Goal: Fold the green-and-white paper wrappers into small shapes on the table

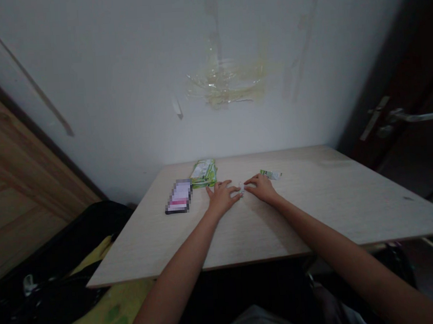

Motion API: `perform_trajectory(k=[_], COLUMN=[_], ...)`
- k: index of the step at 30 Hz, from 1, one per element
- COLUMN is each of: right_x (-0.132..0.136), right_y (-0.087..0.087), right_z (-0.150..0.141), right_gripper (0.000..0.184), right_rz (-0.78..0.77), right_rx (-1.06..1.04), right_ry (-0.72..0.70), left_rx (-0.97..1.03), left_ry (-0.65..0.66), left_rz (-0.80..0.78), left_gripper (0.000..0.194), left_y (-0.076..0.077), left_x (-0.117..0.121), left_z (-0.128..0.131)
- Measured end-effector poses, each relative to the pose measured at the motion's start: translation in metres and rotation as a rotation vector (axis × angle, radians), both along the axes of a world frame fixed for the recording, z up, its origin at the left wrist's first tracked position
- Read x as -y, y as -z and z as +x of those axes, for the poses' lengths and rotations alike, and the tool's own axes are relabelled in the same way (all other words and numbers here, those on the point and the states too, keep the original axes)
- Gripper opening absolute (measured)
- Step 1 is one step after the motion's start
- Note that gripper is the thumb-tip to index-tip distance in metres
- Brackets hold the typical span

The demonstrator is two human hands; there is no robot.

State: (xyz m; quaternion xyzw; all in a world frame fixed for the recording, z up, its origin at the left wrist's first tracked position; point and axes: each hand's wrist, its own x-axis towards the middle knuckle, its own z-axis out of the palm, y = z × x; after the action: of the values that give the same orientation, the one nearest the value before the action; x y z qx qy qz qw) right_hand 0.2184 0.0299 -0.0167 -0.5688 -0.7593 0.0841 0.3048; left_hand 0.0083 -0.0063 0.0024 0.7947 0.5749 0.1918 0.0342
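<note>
Between my two hands is a small, thin whitish piece (pixel 241 187), just above or on the table; its kind is too small to make out. My left hand (pixel 222 197) has thumb and forefinger at its left side, with the other fingers bent and spread near the stack of green-and-white packets (pixel 203 173). From the other side, the fingertips of my right hand (pixel 264 188) pinch the same piece. Right behind that hand lies a torn green-and-white wrapper strip (pixel 271 174).
A phone (pixel 179 196) with a lit, blurred screen lies left of my left hand. The pale wooden table (pixel 332 199) meets a wall with peeling tape (pixel 230 85). A door handle (pixel 419 116) is at far right, and dark bags (pixel 64 303) lie lower left.
</note>
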Motion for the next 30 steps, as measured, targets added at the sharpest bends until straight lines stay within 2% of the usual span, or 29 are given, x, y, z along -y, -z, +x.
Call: perform_trajectory(k=[6,11,17,22,30], right_x=[-0.006,-0.007,-0.004,-0.001,-0.003], right_y=[0.002,0.005,0.004,0.005,0.006], right_z=[0.009,0.012,0.011,0.010,0.012], right_gripper=[0.021,0.019,0.019,0.018,0.018], right_rz=[-0.007,0.022,0.041,0.035,0.025], right_rx=[-0.110,-0.134,-0.069,-0.031,-0.059], right_ry=[-0.190,-0.283,-0.255,-0.205,-0.284], left_rx=[-0.018,-0.032,-0.002,-0.035,-0.065], left_ry=[-0.001,0.003,0.016,-0.023,-0.040], left_rz=[0.043,0.023,0.007,-0.074,-0.174], left_gripper=[0.033,0.034,0.043,0.042,0.050], left_y=[0.000,-0.003,-0.003,-0.003,-0.007], left_x=[0.003,0.006,0.006,0.005,0.002], left_z=[0.001,0.003,0.004,0.003,-0.004])
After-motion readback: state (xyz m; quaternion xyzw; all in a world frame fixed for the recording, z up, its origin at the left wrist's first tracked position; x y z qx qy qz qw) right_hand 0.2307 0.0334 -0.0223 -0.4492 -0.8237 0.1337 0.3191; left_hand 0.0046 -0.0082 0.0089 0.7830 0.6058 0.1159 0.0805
